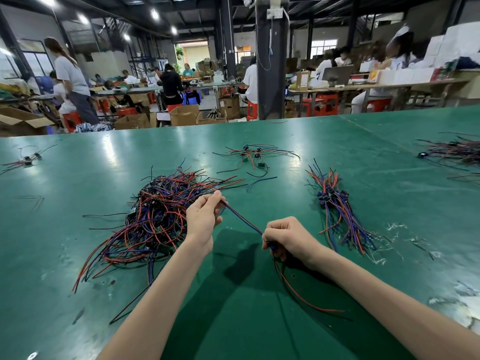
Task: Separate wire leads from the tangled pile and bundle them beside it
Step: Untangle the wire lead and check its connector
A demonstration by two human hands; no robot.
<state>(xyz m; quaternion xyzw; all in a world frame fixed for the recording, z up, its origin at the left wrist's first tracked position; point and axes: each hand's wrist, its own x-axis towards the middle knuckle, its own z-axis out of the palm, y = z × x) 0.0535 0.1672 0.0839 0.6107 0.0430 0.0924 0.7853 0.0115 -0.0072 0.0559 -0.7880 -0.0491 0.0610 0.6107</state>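
Note:
A tangled pile [161,216] of red, blue and black wire leads lies on the green table [259,320], left of centre. My left hand [204,218] pinches one end of a wire lead [242,218] just right of the pile. That lead runs taut down to my right hand [285,239], which grips its connector end. Red and black tails [298,294] of it trail from the right hand toward me. To the right lies a straightened bundle [337,209] of leads with their connectors together.
A small cluster of leads [253,155] lies at the table's middle back, another heap [454,152] at the far right, a few leads [27,159] at the far left. Tape scraps [394,245] litter the right side. People work at benches beyond the table.

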